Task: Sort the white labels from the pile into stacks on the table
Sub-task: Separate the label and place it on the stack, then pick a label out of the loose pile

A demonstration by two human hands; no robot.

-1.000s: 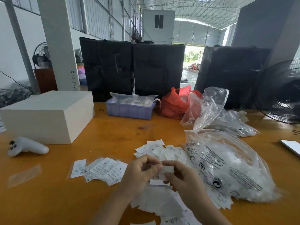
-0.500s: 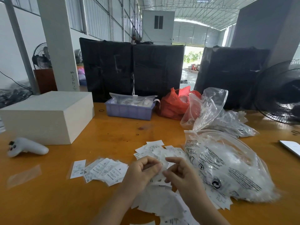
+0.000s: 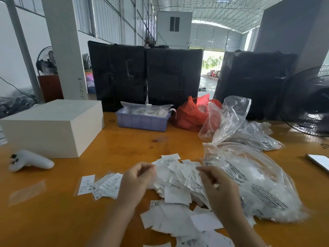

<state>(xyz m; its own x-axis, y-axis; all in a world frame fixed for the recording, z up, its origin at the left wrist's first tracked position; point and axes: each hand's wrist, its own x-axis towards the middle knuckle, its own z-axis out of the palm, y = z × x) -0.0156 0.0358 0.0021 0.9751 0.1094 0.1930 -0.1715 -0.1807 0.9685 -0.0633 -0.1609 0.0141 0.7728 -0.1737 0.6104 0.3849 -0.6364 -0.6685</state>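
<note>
Both hands hover above the orange wooden surface [image 3: 160,143], over a loose pile of white labels [image 3: 179,182] that spreads from the middle of the view down toward the near edge. The left hand [image 3: 137,179] has its fingers curled inward, thumb against the fingertips; motion blur hides whether a label sits between them, so I cannot tell if it grips anything. The right hand [image 3: 216,186] is also curled, its fingertips at the edge of a label [image 3: 194,180] that stands up from the pile, and it appears to pinch that label, though the blur makes this uncertain. The two hands are apart, with the pile showing between them. Left of the left hand lies a fanned stack of sorted labels [image 3: 105,186], printed side up, with a single label [image 3: 86,181] just beside it at the far left. Right of the pile, touching it, lies a large clear plastic bag [image 3: 258,179] with black printing, full of white pieces. Farther back stand a white box [image 3: 53,125], a white controller [image 3: 30,160] in front of it, a purple bin [image 3: 142,120] holding clear packets, a red bag [image 3: 190,113] and more crumpled clear bags [image 3: 229,118]. A black fan [image 3: 309,102] stands at the right edge.
</note>
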